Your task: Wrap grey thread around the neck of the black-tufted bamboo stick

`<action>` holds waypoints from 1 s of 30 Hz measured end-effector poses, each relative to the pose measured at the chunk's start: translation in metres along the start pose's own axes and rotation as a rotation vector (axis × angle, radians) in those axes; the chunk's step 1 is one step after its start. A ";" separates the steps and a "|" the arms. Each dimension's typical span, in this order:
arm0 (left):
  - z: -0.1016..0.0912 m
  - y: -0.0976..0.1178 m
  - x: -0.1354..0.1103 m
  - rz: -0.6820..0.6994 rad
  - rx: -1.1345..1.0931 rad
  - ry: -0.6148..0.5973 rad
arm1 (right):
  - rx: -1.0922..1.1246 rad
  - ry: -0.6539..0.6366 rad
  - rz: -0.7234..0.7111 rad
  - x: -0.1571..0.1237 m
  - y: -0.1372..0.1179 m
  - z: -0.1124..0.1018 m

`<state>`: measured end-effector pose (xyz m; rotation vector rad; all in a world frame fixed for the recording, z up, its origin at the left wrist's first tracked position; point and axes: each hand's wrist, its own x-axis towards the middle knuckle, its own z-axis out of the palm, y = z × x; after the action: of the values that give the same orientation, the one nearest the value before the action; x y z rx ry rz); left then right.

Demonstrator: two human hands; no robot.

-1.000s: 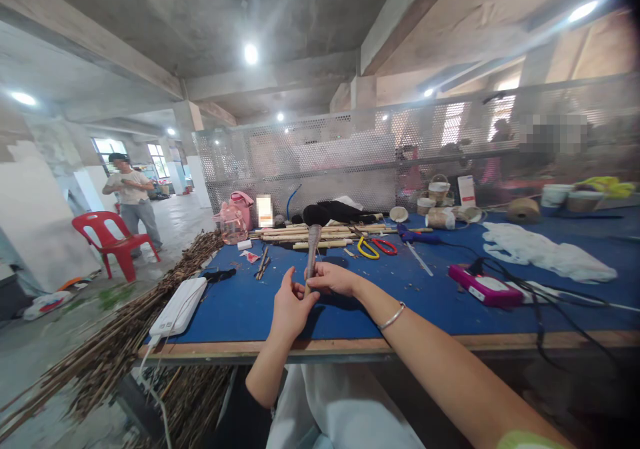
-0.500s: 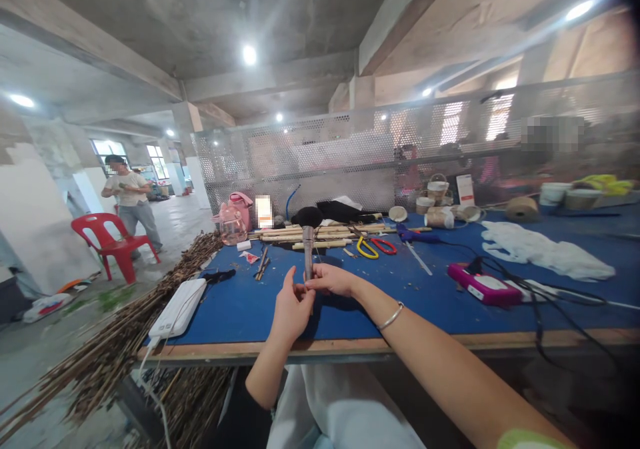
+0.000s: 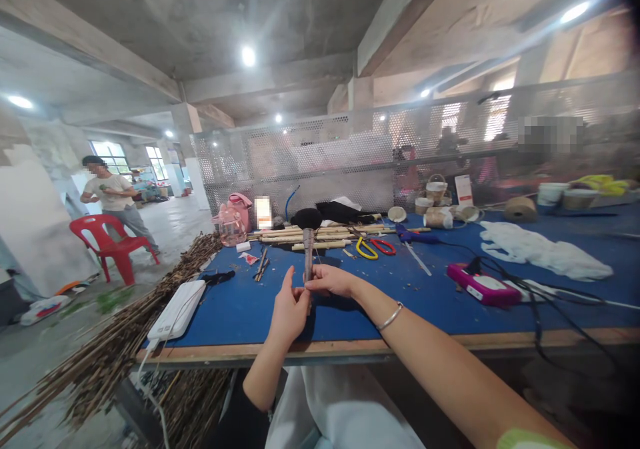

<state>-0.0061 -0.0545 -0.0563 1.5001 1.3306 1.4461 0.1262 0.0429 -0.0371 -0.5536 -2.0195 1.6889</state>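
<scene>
Between my hands stands a grey-brown stem [image 3: 309, 252], upright, with a rounded black head [image 3: 307, 218] on top. My left hand [image 3: 291, 310] is closed around its lower end, thumb and fingers pinched together. My right hand [image 3: 331, 280] pinches the stem from the right, just above the left fingers. A thin strand rises beside the stem near the right fingers; its kind is too fine to tell. Behind the stem lie pale sticks [image 3: 280, 238]. Scissors with yellow and red handles [image 3: 367, 248] and a blue glue gun [image 3: 413, 235] rest to the right.
A white power strip [image 3: 177, 309] lies at the blue table's [image 3: 240, 316] left edge, beside bundled dry twigs [image 3: 125, 329]. On the right are a magenta box [image 3: 483, 286], cables and white cloth [image 3: 545, 252]. A person [image 3: 113, 196] stands beyond a red chair [image 3: 113, 242].
My hands keep their grip on the stem, with only a slight shift of the fingers. The person in the background has moved a little to the left.
</scene>
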 end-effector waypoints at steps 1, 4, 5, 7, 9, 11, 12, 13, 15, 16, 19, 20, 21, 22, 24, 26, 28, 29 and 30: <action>0.000 0.000 0.000 0.011 0.029 0.016 | -0.001 0.002 0.002 0.000 0.000 0.000; 0.002 0.001 0.000 0.038 0.080 0.089 | -0.005 0.007 0.006 -0.001 -0.002 0.002; 0.002 0.001 0.001 0.032 0.075 0.097 | -0.007 0.009 0.006 -0.001 -0.003 0.003; 0.002 0.001 0.001 0.001 0.044 0.084 | -0.011 0.014 0.001 -0.001 -0.005 0.004; 0.002 0.000 0.001 -0.033 0.005 0.068 | -0.011 0.021 -0.009 -0.002 -0.006 0.005; 0.002 -0.001 0.002 -0.043 -0.020 0.069 | -0.010 0.022 -0.018 -0.001 -0.006 0.004; 0.001 -0.002 0.002 -0.039 -0.026 0.068 | -0.008 0.018 -0.020 -0.001 -0.005 0.004; 0.000 -0.002 0.002 -0.031 -0.029 0.063 | -0.006 0.014 -0.020 -0.001 -0.005 0.003; -0.001 -0.003 0.001 -0.006 -0.013 0.041 | 0.000 0.009 -0.019 0.000 -0.003 0.002; -0.002 -0.003 0.001 0.009 0.006 0.028 | 0.003 0.009 -0.019 0.000 -0.002 0.001; -0.002 -0.001 -0.001 0.053 0.081 0.005 | 0.003 0.012 -0.015 0.001 0.000 0.000; -0.002 -0.001 -0.001 0.063 0.098 0.004 | 0.001 0.012 -0.013 0.001 0.000 -0.001; -0.002 -0.001 -0.001 0.072 0.112 0.011 | -0.002 0.010 -0.011 0.002 0.001 -0.001; -0.001 0.000 -0.001 0.079 0.128 0.028 | -0.005 0.008 -0.010 0.002 0.001 -0.001; 0.000 -0.001 0.000 0.077 0.164 0.082 | -0.008 0.004 -0.007 0.002 0.001 -0.001; 0.001 -0.003 0.002 0.053 0.163 0.120 | -0.006 0.003 -0.005 0.001 0.000 0.000; 0.001 -0.005 0.003 0.010 0.103 0.103 | -0.006 0.005 -0.002 0.001 0.000 0.000; 0.001 -0.005 0.003 -0.006 0.068 0.082 | -0.007 0.008 -0.001 0.001 0.000 0.000; 0.000 -0.006 0.003 -0.013 0.046 0.065 | -0.009 0.012 0.000 0.001 0.000 0.000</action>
<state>-0.0073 -0.0504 -0.0609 1.4828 1.4185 1.4766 0.1257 0.0433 -0.0375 -0.5657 -2.0190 1.6734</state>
